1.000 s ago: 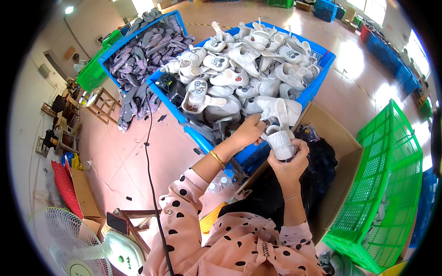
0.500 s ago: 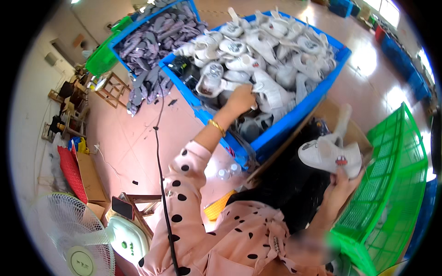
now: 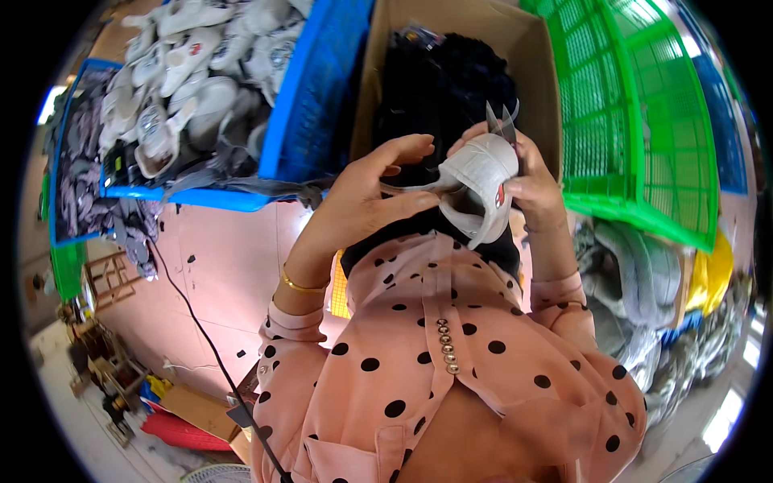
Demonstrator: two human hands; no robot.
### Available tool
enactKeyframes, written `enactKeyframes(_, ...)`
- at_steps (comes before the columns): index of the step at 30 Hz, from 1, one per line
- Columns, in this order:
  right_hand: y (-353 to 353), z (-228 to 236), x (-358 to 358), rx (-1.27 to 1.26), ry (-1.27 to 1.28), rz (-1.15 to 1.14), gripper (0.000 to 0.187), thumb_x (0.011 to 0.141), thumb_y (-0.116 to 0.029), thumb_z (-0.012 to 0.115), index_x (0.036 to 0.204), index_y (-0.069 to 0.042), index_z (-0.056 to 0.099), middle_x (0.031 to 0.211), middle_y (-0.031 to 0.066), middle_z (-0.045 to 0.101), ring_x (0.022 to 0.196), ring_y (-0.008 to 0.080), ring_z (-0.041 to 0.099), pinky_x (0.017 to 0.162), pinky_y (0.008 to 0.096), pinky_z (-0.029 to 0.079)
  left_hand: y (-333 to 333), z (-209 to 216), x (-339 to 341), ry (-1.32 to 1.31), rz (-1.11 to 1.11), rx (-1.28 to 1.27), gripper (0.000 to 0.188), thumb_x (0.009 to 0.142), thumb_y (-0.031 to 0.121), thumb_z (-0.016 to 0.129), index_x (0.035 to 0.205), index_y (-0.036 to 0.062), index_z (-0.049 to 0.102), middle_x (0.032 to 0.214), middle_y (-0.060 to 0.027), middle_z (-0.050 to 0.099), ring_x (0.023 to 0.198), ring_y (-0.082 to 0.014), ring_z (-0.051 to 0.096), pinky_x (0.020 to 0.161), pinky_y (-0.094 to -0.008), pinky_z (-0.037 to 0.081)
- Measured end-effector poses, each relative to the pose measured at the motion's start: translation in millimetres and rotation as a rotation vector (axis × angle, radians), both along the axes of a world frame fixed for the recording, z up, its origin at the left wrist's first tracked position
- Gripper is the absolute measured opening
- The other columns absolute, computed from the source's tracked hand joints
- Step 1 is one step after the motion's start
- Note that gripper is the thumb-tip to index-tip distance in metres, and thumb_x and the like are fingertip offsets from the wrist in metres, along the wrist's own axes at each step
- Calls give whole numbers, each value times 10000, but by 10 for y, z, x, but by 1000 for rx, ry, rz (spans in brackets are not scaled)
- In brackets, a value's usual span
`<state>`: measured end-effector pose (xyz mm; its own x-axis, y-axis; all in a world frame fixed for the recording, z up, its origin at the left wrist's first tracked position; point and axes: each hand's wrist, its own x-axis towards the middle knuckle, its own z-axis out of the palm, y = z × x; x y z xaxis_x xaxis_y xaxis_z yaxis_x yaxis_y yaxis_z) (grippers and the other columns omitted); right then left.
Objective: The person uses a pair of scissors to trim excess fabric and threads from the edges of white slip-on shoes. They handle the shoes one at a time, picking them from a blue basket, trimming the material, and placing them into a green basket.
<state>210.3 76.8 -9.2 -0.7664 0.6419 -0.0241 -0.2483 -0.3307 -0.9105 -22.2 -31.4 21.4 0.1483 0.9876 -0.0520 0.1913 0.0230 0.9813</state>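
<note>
My right hand holds a white shoe in front of my body, with a small red patch on its side. A pair of scissors is also in that hand, its two metal blades sticking up apart beyond the shoe. My left hand is at the shoe's left, thumb and fingers apart. The shoe's thin strap reaches into the gap between them; whether it touches the hand I cannot tell.
A blue bin heaped with white shoes stands at the left, with purple-grey pieces beyond it. A cardboard box with dark contents is ahead. A green crate stands right, above grey padded pieces. A black cable hangs at left.
My left hand has left the blue bin and come beside the shoe. The shoe in my right hand has come nearer and turned; scissor blades now show there. The view has swung right.
</note>
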Motion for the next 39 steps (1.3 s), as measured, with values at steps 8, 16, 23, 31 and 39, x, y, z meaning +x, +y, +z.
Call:
enactKeyframes(8,-462,-784,322,20,-86,-140,574,833,-99,676,1361,27,488,1320,134,578,1210,188,549,1075,321,394,-46,-706,579,707,-21,129,210,860,117,634,1058,57,595,805,-130,679,690,-315,670,609,-359,520)
enactKeyframes(16,-720,-1028,535,-55,-332,-304,380,929,-117,658,1268,26,563,1132,61,649,1031,110,592,936,257,475,-169,-894,683,486,-12,-53,286,831,172,698,1089,78,620,902,-96,678,722,-238,663,644,-332,514)
enactKeyframes(23,-716,-942,487,-2,-343,-264,397,919,-126,677,1266,26,558,1118,75,652,1010,110,599,906,253,495,150,-863,610,249,-73,117,347,816,141,761,1143,64,674,1142,-79,655,1090,-201,586,908,-300,463)
enactKeyframes(31,-784,-989,388,296,-488,-430,385,959,-220,623,1236,28,524,999,132,682,919,181,667,807,273,521,193,-922,744,42,47,60,111,873,34,700,982,21,715,1032,-86,690,817,-93,638,694,-207,508)
enactKeyframes(39,-642,-731,679,833,-915,-366,323,943,-369,615,931,-48,591,626,108,608,544,281,612,502,342,470,360,-1022,704,117,32,169,54,923,64,651,936,13,662,939,-39,667,791,-78,587,704,-200,473)
